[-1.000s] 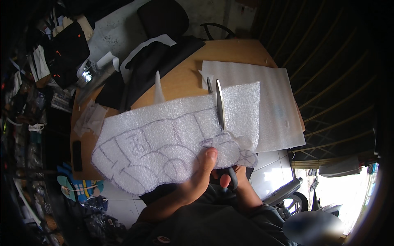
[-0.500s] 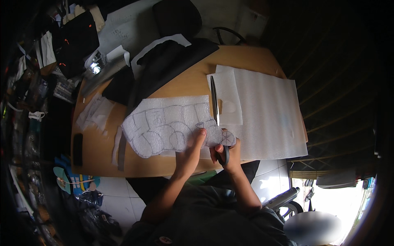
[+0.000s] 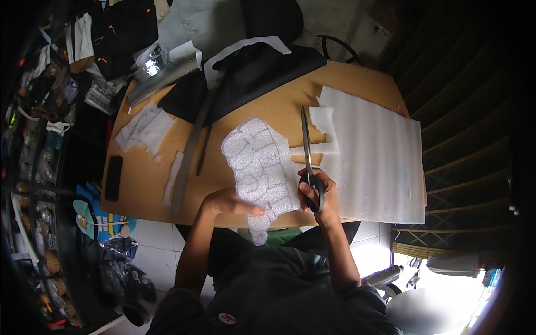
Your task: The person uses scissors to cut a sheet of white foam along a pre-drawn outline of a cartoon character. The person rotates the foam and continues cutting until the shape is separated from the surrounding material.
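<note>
Mid-frame, the left hand point(image 3: 230, 202) grips an irregular white foam cutout with purple drawn lines point(image 3: 259, 159) above the light-brown wooden tabletop point(image 3: 363, 78); the right hand point(image 3: 326, 195) holds long black-handled metal scissors point(image 3: 306, 139). This looks like trimming; any further cut calls for blades against the cutout's edge.

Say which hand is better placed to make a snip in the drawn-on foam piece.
The right hand, probably: it holds the black-handled scissors close beside the foam piece, while the left hand is occupied gripping that piece near its narrow end.
</note>
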Tool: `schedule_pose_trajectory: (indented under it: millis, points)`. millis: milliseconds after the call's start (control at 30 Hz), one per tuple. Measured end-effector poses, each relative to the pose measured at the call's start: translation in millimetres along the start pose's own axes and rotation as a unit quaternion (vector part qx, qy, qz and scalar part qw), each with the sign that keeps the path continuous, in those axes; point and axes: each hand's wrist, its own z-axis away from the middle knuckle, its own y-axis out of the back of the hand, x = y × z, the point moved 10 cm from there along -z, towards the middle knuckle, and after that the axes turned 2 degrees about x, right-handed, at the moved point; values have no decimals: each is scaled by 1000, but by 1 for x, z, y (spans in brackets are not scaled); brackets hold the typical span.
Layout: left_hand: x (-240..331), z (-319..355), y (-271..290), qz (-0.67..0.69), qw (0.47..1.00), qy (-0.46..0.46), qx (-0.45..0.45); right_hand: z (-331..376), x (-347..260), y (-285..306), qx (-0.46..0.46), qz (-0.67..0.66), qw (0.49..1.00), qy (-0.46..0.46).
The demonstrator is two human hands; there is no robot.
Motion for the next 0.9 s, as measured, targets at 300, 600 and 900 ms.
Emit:
schedule_pose_trajectory:
  millis: [300, 600, 900]
  points:
    - [3, -2, -1, -8, 999, -20, 33, 4, -13, 4, 20, 11, 999, 36]
    - [5, -4, 17, 224, 918, -177, 276, 2, -17, 1, 16, 14, 997, 78]
    - [-34, 27, 18, 268, 865, -127, 406, -1, -4, -24, -47, 105, 984, 139]
